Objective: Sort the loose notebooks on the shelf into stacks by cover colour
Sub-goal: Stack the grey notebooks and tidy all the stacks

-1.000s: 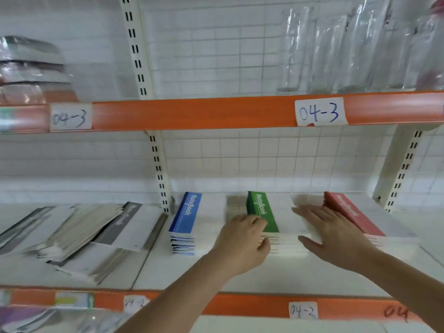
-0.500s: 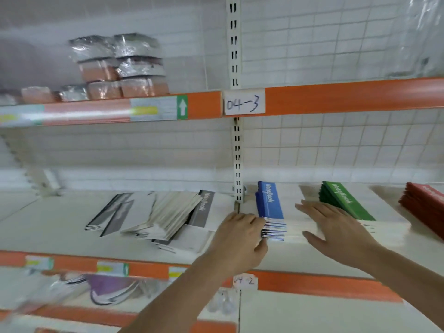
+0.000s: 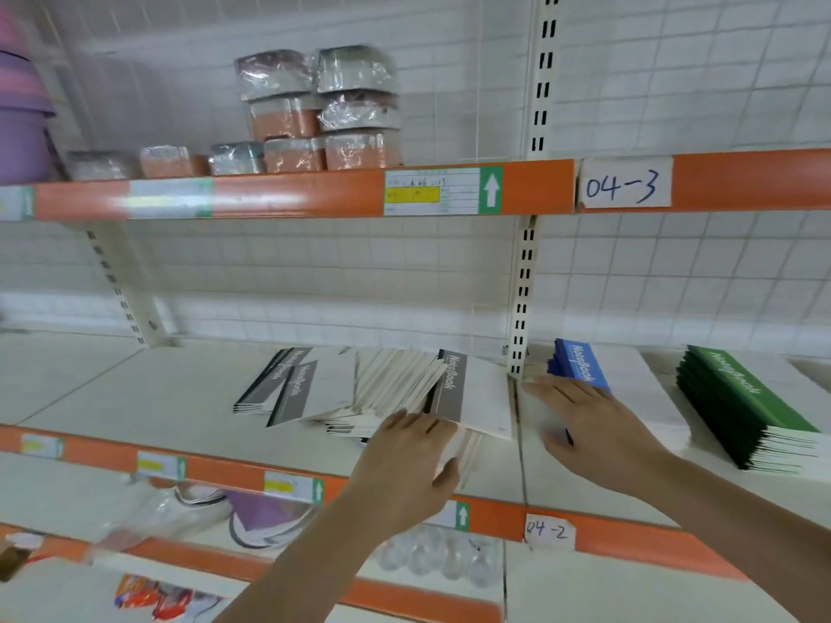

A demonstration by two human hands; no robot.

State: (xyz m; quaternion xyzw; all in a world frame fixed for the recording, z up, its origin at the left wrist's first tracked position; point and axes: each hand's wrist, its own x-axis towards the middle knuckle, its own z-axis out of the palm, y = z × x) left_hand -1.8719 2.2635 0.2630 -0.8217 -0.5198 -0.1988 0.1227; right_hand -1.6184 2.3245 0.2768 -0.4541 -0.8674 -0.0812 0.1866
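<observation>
- Blue stack (image 3: 580,366) and green stack (image 3: 737,411) already squared up, right of frame.
- Grey loose notebooks (image 3: 359,393) left fanned out mid-frame on the shelf (image 3: 135,397).
- Left hand (image 3: 404,460) at the pile's near edge, fingers curled, probably pinching the bottom copies (blurry).
- Right hand (image 3: 598,424) flat, fingers straight, holding nothing.
- Next up: gathering the grey ones, tapping edges flush.

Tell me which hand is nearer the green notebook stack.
Right. The right hand lies over the blue notebook stack, one stack left of the green notebook stack. The left hand is farther left, at the grey notebook pile.
</observation>
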